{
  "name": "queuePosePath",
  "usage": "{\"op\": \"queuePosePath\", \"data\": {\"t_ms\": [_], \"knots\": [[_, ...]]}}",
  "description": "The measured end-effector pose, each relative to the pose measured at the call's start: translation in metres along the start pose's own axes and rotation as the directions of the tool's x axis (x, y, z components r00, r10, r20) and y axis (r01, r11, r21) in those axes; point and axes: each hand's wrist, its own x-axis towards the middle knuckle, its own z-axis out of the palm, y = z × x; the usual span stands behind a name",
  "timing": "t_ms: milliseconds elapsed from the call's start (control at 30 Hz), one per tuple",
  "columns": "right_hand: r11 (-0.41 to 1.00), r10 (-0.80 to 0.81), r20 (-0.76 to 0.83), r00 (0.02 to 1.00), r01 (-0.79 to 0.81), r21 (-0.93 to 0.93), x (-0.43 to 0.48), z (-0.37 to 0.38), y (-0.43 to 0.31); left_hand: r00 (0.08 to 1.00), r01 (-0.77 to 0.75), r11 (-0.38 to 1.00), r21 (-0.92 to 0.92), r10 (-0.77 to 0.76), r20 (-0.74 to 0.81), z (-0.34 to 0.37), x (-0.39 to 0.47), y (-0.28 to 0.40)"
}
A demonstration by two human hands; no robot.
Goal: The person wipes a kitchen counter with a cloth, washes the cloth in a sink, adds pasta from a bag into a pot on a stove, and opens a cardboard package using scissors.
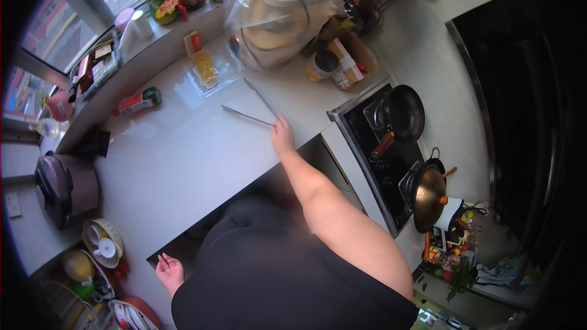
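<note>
My right hand [283, 136] reaches over the white countertop [197, 146] and grips a pair of metal tongs [247, 114]. The two arms of the tongs are spread apart and point away from me, over the counter. Just beyond their tips lies a clear plastic tray [224, 80] with a yellow packaged item [205, 66] in it. My left hand [170, 271] hangs near the counter's front edge, palm up. Its fingers are loosely curled and apart, with nothing plainly held.
On the right, a frying pan [406, 112] and a lidded wok [429, 199] stand on the black gas stove [378, 165]. A bottle [139, 101] lies on its side. A rice cooker [69, 188] stands at left. A large plastic-wrapped bundle [275, 18] and an open cardboard box [346, 64] sit at the back.
</note>
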Motion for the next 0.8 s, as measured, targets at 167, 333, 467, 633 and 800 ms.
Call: {"op": "queuePosePath", "data": {"t_ms": [167,333,467,633,800], "knots": [[0.971,-0.127,-0.089,0.988,0.105,-0.215,0.021,-0.025,-0.010,1.000,-0.006,1.000,0.023,0.007,-0.012,0.017,-0.001,-0.002],[0.984,0.011,-0.662,0.750,-0.124,-0.125,0.117,-0.131,0.037,1.000,0.004,0.997,0.072,-0.003,-0.015,0.019,0.005,0.003],[0.888,0.143,-0.614,0.777,-0.375,-0.267,0.166,-0.193,0.055,0.998,-0.048,0.992,0.114,0.052,-0.034,0.030,0.003,0.000],[0.877,-0.005,-0.638,0.770,-0.303,-0.372,0.157,-0.170,0.065,0.998,-0.032,0.992,0.126,0.039,-0.052,0.044,-0.009,-0.003],[0.893,0.003,-0.588,0.809,-0.267,-0.363,0.146,-0.151,0.049,0.999,-0.042,0.989,0.139,0.044,-0.015,0.048,-0.009,0.004]]}}
